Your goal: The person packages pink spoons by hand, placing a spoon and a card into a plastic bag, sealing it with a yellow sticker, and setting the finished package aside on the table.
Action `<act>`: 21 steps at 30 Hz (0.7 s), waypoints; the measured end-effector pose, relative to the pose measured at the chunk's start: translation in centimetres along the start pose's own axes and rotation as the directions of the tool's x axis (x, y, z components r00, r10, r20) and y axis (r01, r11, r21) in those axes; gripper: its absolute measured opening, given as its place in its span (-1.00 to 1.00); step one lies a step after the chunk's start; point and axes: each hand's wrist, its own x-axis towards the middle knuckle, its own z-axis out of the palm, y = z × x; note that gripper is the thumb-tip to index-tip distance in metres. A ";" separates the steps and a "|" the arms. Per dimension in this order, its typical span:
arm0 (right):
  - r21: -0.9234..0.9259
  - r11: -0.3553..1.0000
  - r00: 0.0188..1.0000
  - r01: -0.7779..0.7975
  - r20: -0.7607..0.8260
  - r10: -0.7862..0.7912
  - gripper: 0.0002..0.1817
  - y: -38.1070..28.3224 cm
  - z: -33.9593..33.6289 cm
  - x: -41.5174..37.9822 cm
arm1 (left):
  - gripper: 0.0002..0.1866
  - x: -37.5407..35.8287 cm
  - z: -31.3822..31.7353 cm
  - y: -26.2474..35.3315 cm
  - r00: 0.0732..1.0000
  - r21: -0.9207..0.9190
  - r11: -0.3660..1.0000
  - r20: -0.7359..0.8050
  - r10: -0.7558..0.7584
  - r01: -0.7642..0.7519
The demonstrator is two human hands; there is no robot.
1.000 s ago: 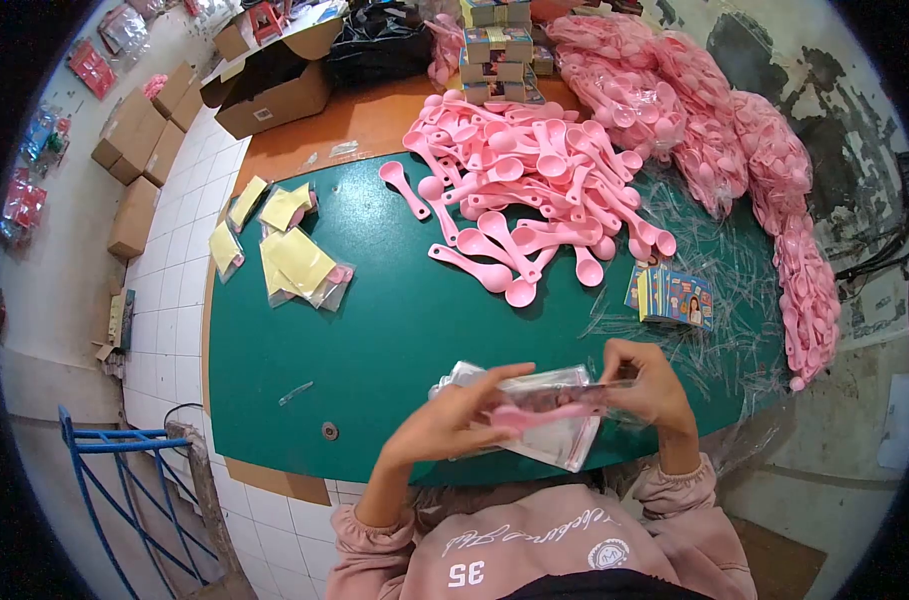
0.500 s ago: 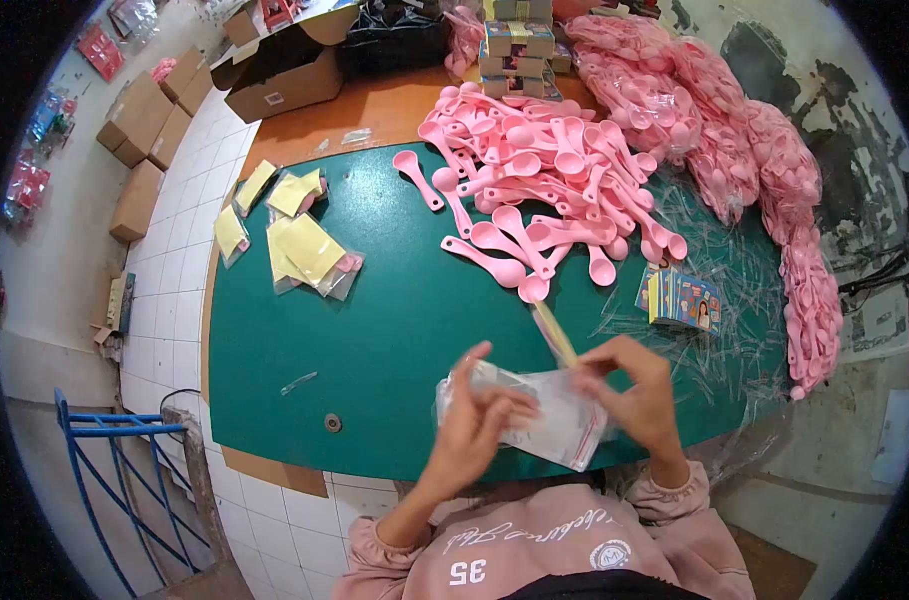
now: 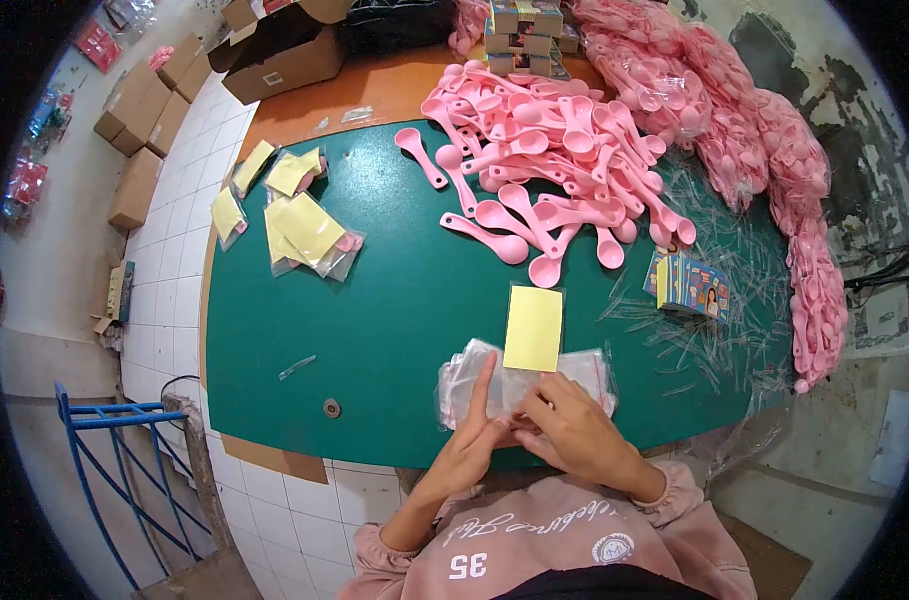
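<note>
A yellow card (image 3: 533, 328) in a clear plastic bag points away from me, lying over a stack of flat clear bags (image 3: 464, 380). My right hand (image 3: 579, 430) has its fingers bent and pinched at the near end of the card's bag. Beside it, my left hand (image 3: 469, 440) has its index finger stretched out, while its thumb meets the right fingertips at the same bag end. The fingers cover the bag's mouth. Beyond the card, a heap of pink measuring spoons (image 3: 564, 150) spreads over the green table (image 3: 394, 330).
Filled bags with yellow cards (image 3: 309, 235) lie at the left. A stack of printed cards (image 3: 689, 285) sits at the right among clear plastic strips (image 3: 664, 345). Bulging bags of pink spoons (image 3: 734, 140) line the right edge. An open cardboard box (image 3: 284, 75) stands at the back.
The yellow card, earlier tilted edge-on in my right hand, now lies face-up in a bag over the stack. My right hand has moved left and both hands have come together.
</note>
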 end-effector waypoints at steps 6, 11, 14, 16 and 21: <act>-0.116 0.991 0.998 0.058 -0.012 -0.060 -0.80 -0.6 -0.2 -0.2 | -0.22 -0.1 0.2 -0.4 0.999 -0.280 0.959 -0.007 -0.052 0.048; -0.254 0.959 0.992 0.124 0.003 -0.127 -0.82 -0.5 -0.2 -0.8 | -0.34 0.2 0.8 -0.2 0.997 -0.150 0.988 -0.055 -0.051 0.042; -0.258 0.949 0.977 0.183 0.155 -0.146 -0.84 -0.6 -1.0 -1.0 | -0.41 0.6 1.2 -0.3 0.991 -0.028 0.999 -0.134 0.025 -0.029; 0.052 0.954 0.930 0.296 0.211 -0.300 -0.81 0.1 -1.9 -1.3 | -0.44 0.7 1.3 -0.1 0.980 -0.041 0.997 -0.190 0.059 -0.068; 0.419 0.906 0.996 -0.069 -0.029 0.089 -0.88 7.8 -14.0 -5.6 | -0.54 0.4 0.5 0.8 0.998 -0.118 0.991 0.021 -0.064 0.066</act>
